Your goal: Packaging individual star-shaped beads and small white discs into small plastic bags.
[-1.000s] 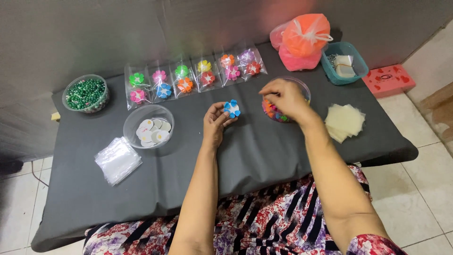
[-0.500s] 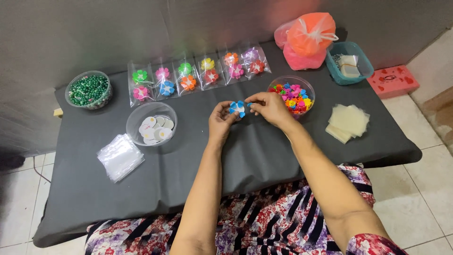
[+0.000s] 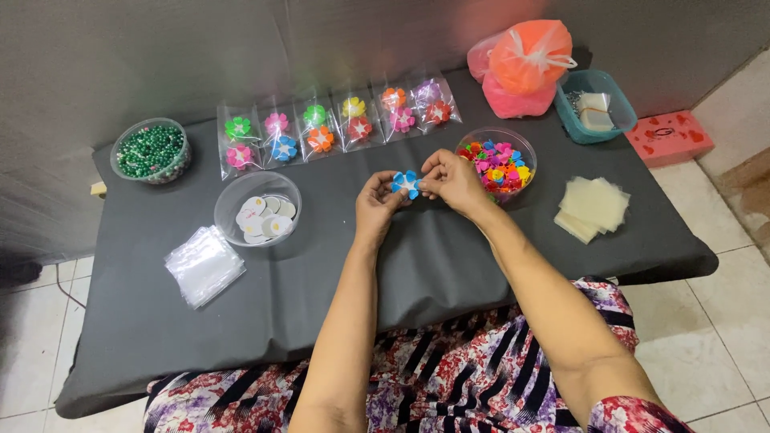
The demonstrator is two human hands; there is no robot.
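Both of my hands meet over the middle of the black-covered table [image 3: 241,321]. My left hand [image 3: 375,202] pinches a small blue flower piece [image 3: 406,184] with a white centre, and my right hand [image 3: 451,180] grips the same flower from its right side. Just to the right of my hands stands a clear bowl of mixed coloured flower pieces [image 3: 497,163]. To the left stands a clear bowl of white round discs [image 3: 258,210].
A row of small clear bags with coloured flowers [image 3: 337,127] lies along the back. A bowl of green beads [image 3: 151,151] is far left, a stack of empty clear bags [image 3: 204,264] front left, pale yellow squares [image 3: 592,208] right, an orange bag [image 3: 525,64] and teal tray [image 3: 594,106] back right.
My right hand left the bowl of coloured flowers and came to the blue flower held by my left hand. The flower is held slightly lower and nearer the table middle.
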